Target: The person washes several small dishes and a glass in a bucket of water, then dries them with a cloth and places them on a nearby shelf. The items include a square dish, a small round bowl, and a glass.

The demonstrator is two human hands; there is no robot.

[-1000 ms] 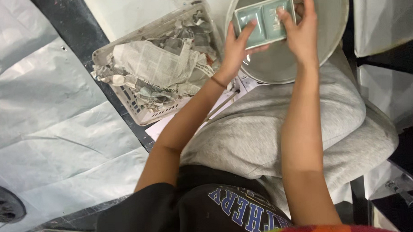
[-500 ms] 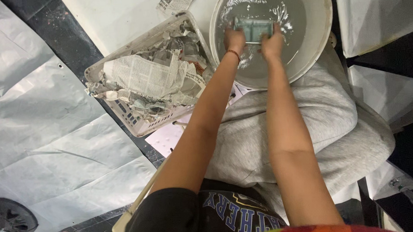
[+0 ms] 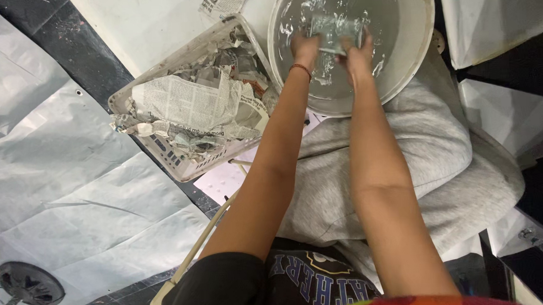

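A wide spread of grey plastic sheeting [image 3: 62,196] covers the floor on the left, creased and overlapping, with a dark strip of floor showing between it and a white board [image 3: 153,30] further up. The person sits with grey sweatpants [image 3: 416,159] over their lap, both bare arms stretched forward.

Above the knees stands a big round white basin [image 3: 409,57] holding shallow, rippling water. Just beside it on the left, touching or nearly touching its rim, lies a white slotted plastic basket [image 3: 181,164], tilted and heaped with crumpled and torn newspaper [image 3: 188,104]. A loose newspaper scrap [image 3: 224,1] lies on the white board above the basket.

Inside the basin, under or at the water's surface, is a small flat greenish-grey rectangular piece [image 3: 338,33]. The left hand [image 3: 306,48] grips its left end, fingers curled onto it, with a thin red bracelet [image 3: 300,68] at the wrist. The right hand [image 3: 357,52] holds the piece's right end, fingers folded over its edge, so the piece is pinched between both hands near the middle of the basin.

A round dark disc [image 3: 28,282] sits at the lower left on the sheeting.
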